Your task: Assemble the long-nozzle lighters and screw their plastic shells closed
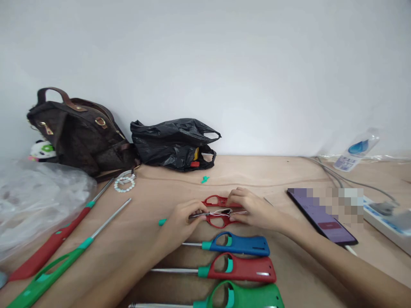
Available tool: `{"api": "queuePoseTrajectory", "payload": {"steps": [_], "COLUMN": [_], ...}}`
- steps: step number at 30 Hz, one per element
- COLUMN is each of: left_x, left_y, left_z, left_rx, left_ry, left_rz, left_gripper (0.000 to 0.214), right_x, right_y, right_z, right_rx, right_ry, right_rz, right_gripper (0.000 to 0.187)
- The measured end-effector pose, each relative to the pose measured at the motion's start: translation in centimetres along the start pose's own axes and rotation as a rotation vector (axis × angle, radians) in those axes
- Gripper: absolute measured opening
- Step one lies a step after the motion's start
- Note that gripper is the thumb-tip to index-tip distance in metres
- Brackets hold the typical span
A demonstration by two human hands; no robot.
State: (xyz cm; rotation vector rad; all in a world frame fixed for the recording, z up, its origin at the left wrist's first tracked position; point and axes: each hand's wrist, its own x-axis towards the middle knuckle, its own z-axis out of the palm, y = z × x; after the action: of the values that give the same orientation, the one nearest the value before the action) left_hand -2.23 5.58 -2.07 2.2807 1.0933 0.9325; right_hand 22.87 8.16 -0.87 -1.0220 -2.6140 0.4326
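Note:
My left hand [188, 218] is closed, its thumb and fingers pinching a thin metal rod [197, 215]. A teal collar [162, 222] shows just left of that hand. My right hand [248, 209] is closed over the inner part of a lighter, mostly hidden by the fingers. A white wire [221, 211] runs between the two hands. Under and behind them lie two red lighter casing halves, the far half [213, 200] and the near half [215, 222]. Closer to me are a blue lighter [247, 244], a red lighter [247, 268] and a green lighter [253, 295], lying side by side.
At left lie another red lighter [59, 235], another green lighter [61, 269] and a clear plastic bag [38, 196]. Behind stand a dark backpack [86, 137], bead bracelet [124, 184], black bag [167, 143] and small teal piece [204, 179]. Phone [317, 218], power strip [385, 222] and bottle [356, 149] are right.

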Motion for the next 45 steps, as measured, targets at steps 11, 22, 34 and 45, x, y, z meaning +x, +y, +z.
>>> {"api": "queuePoseTrajectory", "payload": {"steps": [11, 22, 34, 45], "left_x": [-0.3, 0.3, 0.6, 0.6], "left_y": [-1.4, -2.0, -2.7, -2.3], "left_z": [0.2, 0.1, 0.1, 0.1], "left_rx": [0.044, 0.095, 0.097, 0.147], "left_ry": [-0.05, -0.078, -0.118, -0.11], "left_rz": [0.067, 0.042, 0.066, 0.03], "left_gripper": [0.019, 0.02, 0.025, 0.018], "right_x": [-1.9, -1.9, -1.8, -1.7], "right_y": [-1.6, -1.0, -1.2, -1.2], "right_z": [2.0, 3.2, 1.8, 1.7], "right_rx": [-0.061, 0.018, 0.064, 0.131], "right_ry": [0.127, 0.173, 0.119, 0.133], "right_rz": [0.149, 0.108, 0.061, 0.064], "right_gripper": [0.016, 0.013, 0.024, 0.019]}}
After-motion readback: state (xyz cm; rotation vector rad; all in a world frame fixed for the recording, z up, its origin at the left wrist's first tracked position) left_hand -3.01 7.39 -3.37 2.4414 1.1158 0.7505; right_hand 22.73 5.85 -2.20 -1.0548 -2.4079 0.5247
